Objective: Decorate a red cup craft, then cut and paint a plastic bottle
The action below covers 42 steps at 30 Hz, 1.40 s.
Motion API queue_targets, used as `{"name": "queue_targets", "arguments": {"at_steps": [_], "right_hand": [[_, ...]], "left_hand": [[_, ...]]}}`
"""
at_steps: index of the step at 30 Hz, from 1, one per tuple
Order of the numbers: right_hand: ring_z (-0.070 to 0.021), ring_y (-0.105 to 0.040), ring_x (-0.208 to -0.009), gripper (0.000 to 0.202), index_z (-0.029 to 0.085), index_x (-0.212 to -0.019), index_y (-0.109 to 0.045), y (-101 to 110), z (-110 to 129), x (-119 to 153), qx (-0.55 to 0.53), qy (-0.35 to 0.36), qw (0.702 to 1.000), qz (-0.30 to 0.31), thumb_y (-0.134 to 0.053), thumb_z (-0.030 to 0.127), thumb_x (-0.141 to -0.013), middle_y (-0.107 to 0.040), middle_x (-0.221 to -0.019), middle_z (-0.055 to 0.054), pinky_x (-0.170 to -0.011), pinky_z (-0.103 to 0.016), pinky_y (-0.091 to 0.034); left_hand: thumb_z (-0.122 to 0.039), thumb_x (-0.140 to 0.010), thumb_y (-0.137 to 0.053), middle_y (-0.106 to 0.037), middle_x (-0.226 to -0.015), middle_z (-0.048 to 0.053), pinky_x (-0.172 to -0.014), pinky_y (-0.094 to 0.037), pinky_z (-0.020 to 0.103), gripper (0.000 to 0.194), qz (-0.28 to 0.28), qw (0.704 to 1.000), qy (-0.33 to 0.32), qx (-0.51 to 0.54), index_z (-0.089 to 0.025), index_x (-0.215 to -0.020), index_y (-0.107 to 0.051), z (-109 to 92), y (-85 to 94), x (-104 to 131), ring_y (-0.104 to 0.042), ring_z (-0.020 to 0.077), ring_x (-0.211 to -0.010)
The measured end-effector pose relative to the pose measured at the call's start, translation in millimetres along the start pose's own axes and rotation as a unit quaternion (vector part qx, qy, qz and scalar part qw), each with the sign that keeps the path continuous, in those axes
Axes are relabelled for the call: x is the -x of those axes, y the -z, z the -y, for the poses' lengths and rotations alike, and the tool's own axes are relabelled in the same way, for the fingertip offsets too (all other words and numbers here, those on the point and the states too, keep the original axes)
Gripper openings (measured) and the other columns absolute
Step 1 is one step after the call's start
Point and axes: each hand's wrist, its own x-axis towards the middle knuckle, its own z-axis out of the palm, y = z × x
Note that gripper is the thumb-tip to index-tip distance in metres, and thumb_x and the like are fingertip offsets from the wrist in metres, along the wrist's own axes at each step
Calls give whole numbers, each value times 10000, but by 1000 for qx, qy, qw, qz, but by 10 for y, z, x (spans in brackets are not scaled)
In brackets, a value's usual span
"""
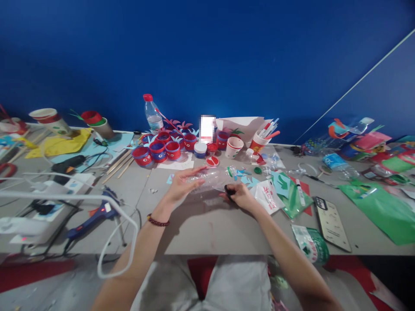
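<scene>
A clear plastic bottle [215,177] lies on its side just over the table, its neck pointing right. My left hand [182,185] is closed around the bottle's left end, with the thumb on the near side. Black-handled scissors [229,192] are in my right hand [242,197], fingers curled through the handle. The scissors are against or very close to the bottle's near side; the blades are hard to make out. Just beyond the bottle are a red-and-white disc [212,161] and a green bottle cap [257,170].
Several red-and-blue paper rings with eyes [157,151] stand at the back, near a red-capped bottle [152,113]. Left are a blue glue gun [94,216], a power strip [53,211] and a looping white cable [128,216]. A phone [332,223] and green sheet [379,211] lie right.
</scene>
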Motion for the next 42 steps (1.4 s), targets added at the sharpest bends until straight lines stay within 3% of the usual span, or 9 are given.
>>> {"name": "queue_targets", "arguments": {"at_steps": [6,10,13,16,19,26,31,42], "right_hand": [[-76,-279,-509,411,193,-528,-361,-1,2,11,1,-12,1000,0,-641,421,-725,-327,-510,59,-457,-212,-239],[-73,-349,-422,411,195,-540,-415,-19,71,53,-35,-81,996,13,-683,461,-701,-418,-452,57,-398,-207,-258],[-82,-413,-374,435,195,-541,-439,-13,139,80,-78,-134,987,33,-721,500,-672,-480,-420,44,-364,-202,-294],[-75,-404,-323,471,194,-522,-436,12,185,95,-91,-168,980,50,-754,520,-644,-472,-379,49,-330,-197,-295],[-67,-368,-290,477,196,-530,-448,38,208,106,-104,-201,972,62,-764,539,-635,-449,-351,59,-291,-193,-261],[-51,-347,-310,498,185,-500,-453,68,243,106,-99,-197,973,68,-771,546,-625,-441,-336,57,-300,-180,-247],[-56,-355,-347,517,191,-460,-423,72,263,110,-114,-187,973,64,-788,523,-614,-403,-336,64,-342,-191,-299],[-69,-382,-361,494,180,-461,-453,78,225,99,-95,-178,977,68,-766,522,-634,-435,-341,55,-368,-203,-287]], "left_hand": [[-408,-736,-736,-708,-1149,113,-984,-498,453,389,-19,1000,12,22,-194,-1062,-731,19,-21,8,-651,283,-1087],[-537,-798,-624,-698,-1167,123,-878,-537,398,490,-45,998,34,35,-177,-1121,-703,65,-10,-14,-661,277,-1056],[-543,-734,-682,-687,-1182,128,-861,-529,358,575,-38,998,44,-36,-172,-1173,-669,100,26,-41,-649,271,-1057],[-488,-633,-776,-723,-1046,110,-819,-530,342,619,-26,988,67,-139,-153,-1143,-673,127,48,-63,-662,258,-962],[-472,-653,-761,-724,-973,92,-777,-533,328,587,-22,983,78,-167,-136,-1125,-670,167,40,-73,-660,235,-896],[-492,-679,-746,-718,-991,89,-717,-558,324,581,-19,989,100,-105,-147,-1139,-663,307,7,-73,-666,213,-840],[-494,-679,-749,-730,-934,74,-719,-564,324,554,-24,990,102,-95,-154,-1111,-680,288,-16,-64,-676,197,-772],[-464,-674,-757,-733,-944,79,-738,-567,344,539,-27,988,106,-113,-161,-1112,-673,323,-27,-39,-686,232,-849]]}}
